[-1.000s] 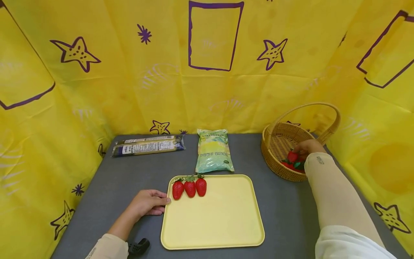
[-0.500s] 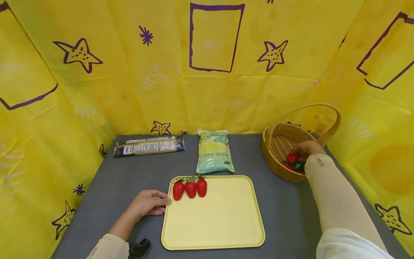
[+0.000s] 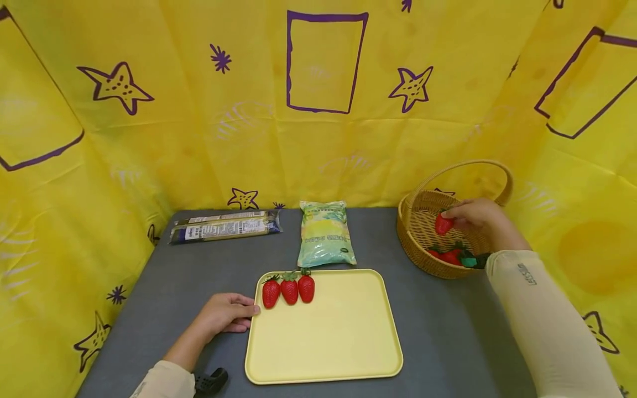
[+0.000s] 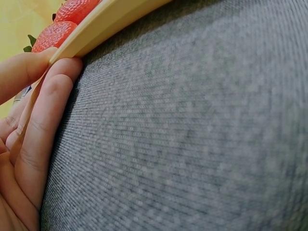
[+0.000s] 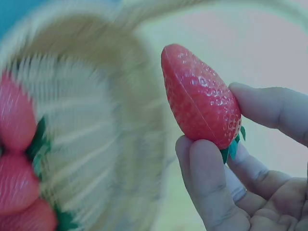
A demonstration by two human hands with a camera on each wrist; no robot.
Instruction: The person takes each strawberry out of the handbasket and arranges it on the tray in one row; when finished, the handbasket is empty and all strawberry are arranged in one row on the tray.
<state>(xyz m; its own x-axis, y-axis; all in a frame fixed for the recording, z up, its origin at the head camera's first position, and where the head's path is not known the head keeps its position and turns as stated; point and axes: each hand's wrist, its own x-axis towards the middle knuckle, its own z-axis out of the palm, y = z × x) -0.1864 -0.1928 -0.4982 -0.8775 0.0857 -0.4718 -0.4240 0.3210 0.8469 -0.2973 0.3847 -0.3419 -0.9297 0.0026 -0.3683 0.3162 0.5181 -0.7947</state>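
My right hand [image 3: 475,214] pinches a red strawberry [image 5: 199,96] by its leafy end, thumb on one side and fingers on the other. In the head view it is over the wicker basket [image 3: 415,251], where several more strawberries [image 3: 450,256] lie at the near side. My left hand [image 3: 226,314] holds the left rim of the pale yellow tray [image 3: 325,342], and the left wrist view shows thumb and fingertips pinching that rim. Three strawberries [image 3: 289,289] sit side by side in the tray's far left corner, leaves pointing away from me.
Behind the tray lies a green and yellow plastic bag [image 3: 327,235]. Long clear-wrapped packs [image 3: 226,226] are at the back left of the grey table [image 3: 199,271]. A yellow patterned cloth [image 3: 194,138] closes off the back and sides. The basket's tall handle [image 3: 460,166] arches over it.
My right hand has lifted a strawberry up from the pile in the basket, uncovering more of those below. My left hand keeps its hold on the tray rim.
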